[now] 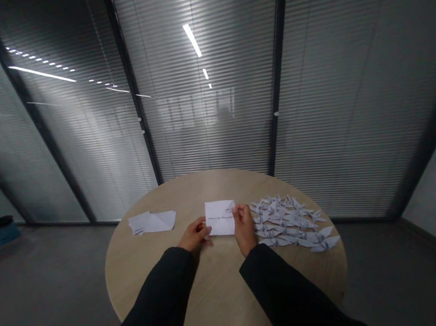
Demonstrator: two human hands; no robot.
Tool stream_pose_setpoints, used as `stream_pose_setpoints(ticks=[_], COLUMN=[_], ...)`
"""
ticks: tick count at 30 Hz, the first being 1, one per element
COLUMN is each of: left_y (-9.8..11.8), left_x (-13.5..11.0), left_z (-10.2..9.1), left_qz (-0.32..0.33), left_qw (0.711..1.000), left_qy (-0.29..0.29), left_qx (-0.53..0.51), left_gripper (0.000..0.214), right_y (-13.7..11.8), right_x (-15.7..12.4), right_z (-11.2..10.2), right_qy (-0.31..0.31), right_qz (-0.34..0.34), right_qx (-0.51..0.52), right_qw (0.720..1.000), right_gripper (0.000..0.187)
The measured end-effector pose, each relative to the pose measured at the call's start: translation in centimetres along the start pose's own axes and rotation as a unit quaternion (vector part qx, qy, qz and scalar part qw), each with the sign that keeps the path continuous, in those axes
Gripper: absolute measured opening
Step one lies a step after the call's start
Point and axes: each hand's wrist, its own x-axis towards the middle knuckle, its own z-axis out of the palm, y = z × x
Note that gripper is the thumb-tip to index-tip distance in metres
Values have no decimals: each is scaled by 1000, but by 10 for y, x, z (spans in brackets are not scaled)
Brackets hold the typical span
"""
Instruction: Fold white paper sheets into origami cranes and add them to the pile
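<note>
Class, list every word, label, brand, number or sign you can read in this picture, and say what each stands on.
No text can be read.
Paper sheet held by the left hand and right hand: dark marks, perhaps print, too small and blurred to read.
Loose papers at left: no legible writing.
Folded paper pieces at right: no legible writing.

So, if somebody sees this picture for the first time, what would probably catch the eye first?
Probably the crowd of pointed folded-paper shapes, which look like cranes, on the right side of the round table. Then the white sheet, midway across it, held between the left hand and right hand. Behind the table, bright light streaks stand out against the blinds.
</note>
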Motion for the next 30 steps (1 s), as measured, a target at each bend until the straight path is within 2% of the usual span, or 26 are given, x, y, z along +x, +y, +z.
stream_pose_setpoints(ticks=[6, 10, 14, 19, 24, 30], left_y=[2, 3, 5, 9, 8, 2], left_x=[-3, -3, -4, -7, -8, -7], left_z=[3, 2, 3, 7, 10, 10], left_qz=[2, 18, 17, 5, -11, -44], left_qw=[997, 997, 996, 996, 993, 991], left_qy=[-65, -73, -87, -79, -60, -69], left_qx=[-47, -35, -23, -29, -97, -106], left_gripper=[69, 66, 58, 54, 62, 60], right_y=[-1, -5, -4, 6, 4, -6], right_x=[-2, -5, -5, -2, -4, -9], right_z=[1, 2, 1, 0, 0, 2], right_qy=[-20, -50, -56, -36, -63, -99], right_qz=[8, 24, 35, 51, 56, 37], right_qx=[16, 66, 33, 26, 34, 33], right_qw=[1000, 996, 997, 998, 996, 994], right_gripper=[18, 36, 35, 31, 33, 39])
